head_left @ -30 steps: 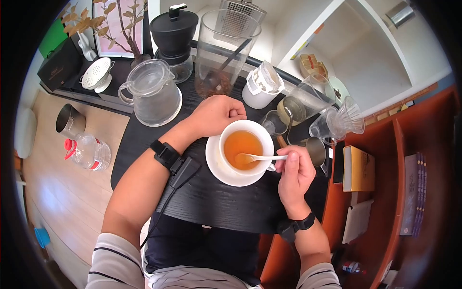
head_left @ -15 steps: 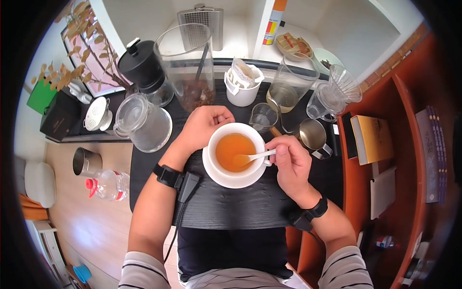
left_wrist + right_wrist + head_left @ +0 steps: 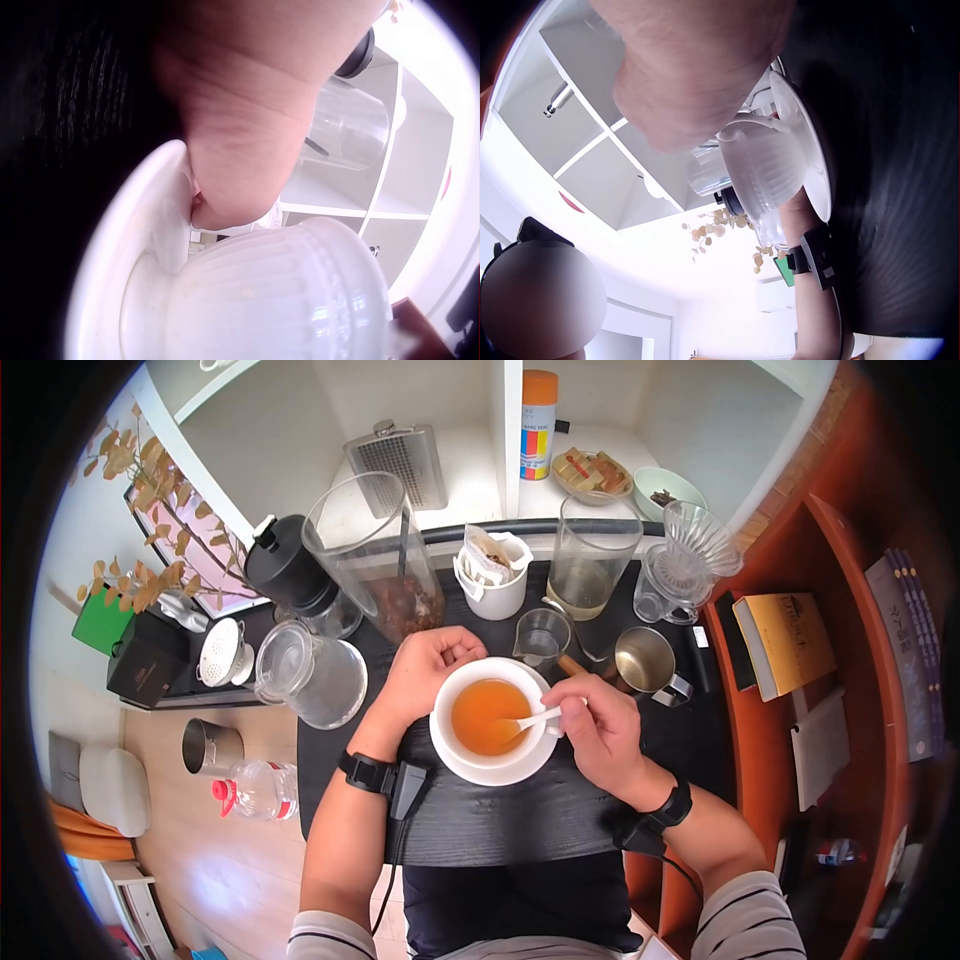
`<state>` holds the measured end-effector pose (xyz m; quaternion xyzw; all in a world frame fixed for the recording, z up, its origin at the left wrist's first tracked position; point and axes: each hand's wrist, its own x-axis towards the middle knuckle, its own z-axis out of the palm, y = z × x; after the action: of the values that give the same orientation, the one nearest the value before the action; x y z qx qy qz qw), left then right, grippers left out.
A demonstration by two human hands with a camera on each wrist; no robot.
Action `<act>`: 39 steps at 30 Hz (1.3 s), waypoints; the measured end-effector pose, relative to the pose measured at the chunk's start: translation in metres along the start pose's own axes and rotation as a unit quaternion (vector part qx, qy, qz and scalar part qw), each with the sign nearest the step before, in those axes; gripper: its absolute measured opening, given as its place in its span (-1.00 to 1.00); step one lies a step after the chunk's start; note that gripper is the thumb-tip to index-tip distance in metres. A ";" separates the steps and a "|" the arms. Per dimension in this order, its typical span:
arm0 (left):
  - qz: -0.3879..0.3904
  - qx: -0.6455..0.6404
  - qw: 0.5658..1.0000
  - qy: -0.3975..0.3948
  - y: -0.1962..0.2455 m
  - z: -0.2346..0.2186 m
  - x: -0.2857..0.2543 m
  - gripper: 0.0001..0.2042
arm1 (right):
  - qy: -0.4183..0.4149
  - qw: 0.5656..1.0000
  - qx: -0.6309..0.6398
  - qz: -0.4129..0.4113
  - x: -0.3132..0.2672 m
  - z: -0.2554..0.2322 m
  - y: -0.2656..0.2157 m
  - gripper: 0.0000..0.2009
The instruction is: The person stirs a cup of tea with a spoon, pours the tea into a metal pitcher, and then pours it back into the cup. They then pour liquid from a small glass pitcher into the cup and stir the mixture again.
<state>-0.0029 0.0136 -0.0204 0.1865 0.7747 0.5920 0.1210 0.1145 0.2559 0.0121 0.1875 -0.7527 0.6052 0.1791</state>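
Note:
A white cup (image 3: pixel 440 712) of amber liquid (image 3: pixel 483 710) stands on a white saucer (image 3: pixel 485 775) near the black table's front edge. My right hand (image 3: pixel 602 732) pinches the handle of a white spoon (image 3: pixel 540 718), whose bowl lies in the liquid. Loosely curled, my left hand (image 3: pixel 425 675) rests at the far left side of the cup. The left wrist view puts that hand (image 3: pixel 244 142) against the saucer (image 3: pixel 142 225), its fingertips mostly hidden. From the right wrist, the cup (image 3: pixel 765 161) appears side-on below my right hand (image 3: pixel 697 67), which hides the spoon.
Behind the cup stand a small glass pitcher (image 3: pixel 543 639), a white mug with a drip bag (image 3: pixel 492 595) and a tall glass (image 3: pixel 592 565). A lidded glass jug (image 3: pixel 318 680) is at left, a metal cup (image 3: pixel 643 662) at right. Shelves line the back.
The head view has turned and shifted, so the table things sit lower in it. My right hand still pinches the spoon in the liquid, and my left stays beside the cup.

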 end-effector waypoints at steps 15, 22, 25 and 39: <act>0.009 -0.017 1.000 -0.006 -0.006 -0.001 -0.002 -0.90 | 0.013 0.999 -0.013 -0.049 0.000 0.002 0.001 -0.87; 0.016 -0.026 0.999 -0.016 -0.004 -0.003 -0.002 -0.89 | 0.004 0.999 -0.017 -0.029 -0.002 0.001 -0.001 -0.85; 0.025 -0.008 1.000 -0.016 -0.010 -0.005 -0.002 -0.88 | 0.000 0.999 -0.019 -0.030 -0.003 0.002 -0.001 -0.85; 0.038 0.003 0.999 -0.015 -0.011 -0.005 -0.002 -0.88 | -0.004 0.998 -0.021 -0.053 -0.002 0.002 -0.001 -0.87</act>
<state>-0.0046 0.0062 -0.0297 0.2250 0.7668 0.5911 0.1097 0.1165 0.2541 0.0121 0.2255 -0.7548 0.5783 0.2122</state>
